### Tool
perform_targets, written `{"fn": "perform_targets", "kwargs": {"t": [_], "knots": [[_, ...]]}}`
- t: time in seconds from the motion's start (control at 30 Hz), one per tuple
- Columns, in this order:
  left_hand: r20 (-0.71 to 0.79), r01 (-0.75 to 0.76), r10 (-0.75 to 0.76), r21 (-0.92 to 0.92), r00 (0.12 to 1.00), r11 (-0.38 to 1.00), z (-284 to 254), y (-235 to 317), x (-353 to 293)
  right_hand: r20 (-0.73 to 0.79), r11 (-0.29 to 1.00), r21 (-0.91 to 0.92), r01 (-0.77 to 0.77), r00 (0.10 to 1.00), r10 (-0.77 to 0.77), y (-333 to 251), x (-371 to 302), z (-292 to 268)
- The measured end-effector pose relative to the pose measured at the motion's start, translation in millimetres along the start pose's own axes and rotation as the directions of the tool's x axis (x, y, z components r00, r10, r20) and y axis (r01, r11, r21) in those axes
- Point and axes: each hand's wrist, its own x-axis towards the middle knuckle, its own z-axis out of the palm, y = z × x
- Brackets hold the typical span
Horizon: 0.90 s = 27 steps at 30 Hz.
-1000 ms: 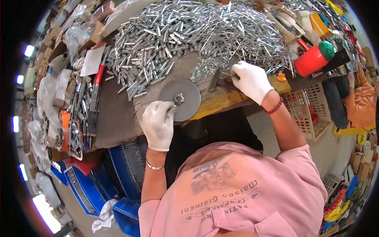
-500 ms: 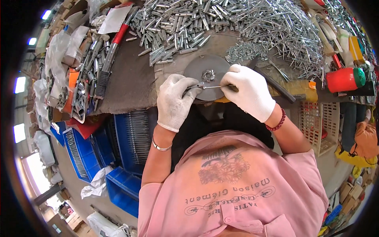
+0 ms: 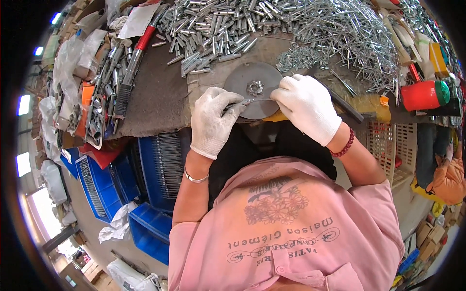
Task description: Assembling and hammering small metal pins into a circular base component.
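Note:
My left hand (image 3: pixel 213 121), in a white knit glove, pinches a small metal piece (image 3: pixel 246 102) between thumb and fingers; most of it is hidden. Facing it, my gloved right hand (image 3: pixel 310 109) is closed on a thin metal rod (image 3: pixel 262 100), which spans the gap and meets the piece at my left fingertips. Both hands are over the near edge of a dark grey round disc (image 3: pixel 236 80) on the bench. A little ring-like cluster of shiny metal parts (image 3: pixel 255 88) lies at the disc's middle.
Metal tubes (image 3: pixel 213 29) are heaped at the back, thin rods (image 3: pixel 344 39) and tiny pieces (image 3: pixel 297 59) to their right. A dark bar (image 3: pixel 342 104) lies beside my right hand. A red jar (image 3: pixel 422 97) stands at right; blue bins (image 3: pixel 165 169) sit below the bench's left part.
My right hand has rolled over, hiding its fingertips, and moved slightly nearer the left. Less of the rod shows between the hands. The left still pinches its piece.

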Motion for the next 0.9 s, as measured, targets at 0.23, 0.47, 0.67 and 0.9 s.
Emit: {"fn": "perform_targets", "kwargs": {"t": [0.23,0.47,0.67,0.9], "knots": [[-0.041,0.03,-0.035,-0.121,0.999,0.992,9,-18,-6,-0.014,0.999,0.001,0.034,0.999,-0.034,1,0,1],[-0.04,0.027,-0.034,-0.165,0.999,0.986,13,-16,-5,-0.055,0.995,0.002,0.105,0.993,-0.104,-2,4,11],[-0.049,-0.025,0.021,-0.078,0.999,0.997,6,-9,-7,-0.147,0.995,-0.044,-0.09,0.986,0.082,7,-11,-1],[-0.042,-0.096,0.097,0.015,0.994,0.995,3,-4,-2,-0.214,0.908,-0.162,-0.387,0.912,0.35,46,-47,-18]]}}
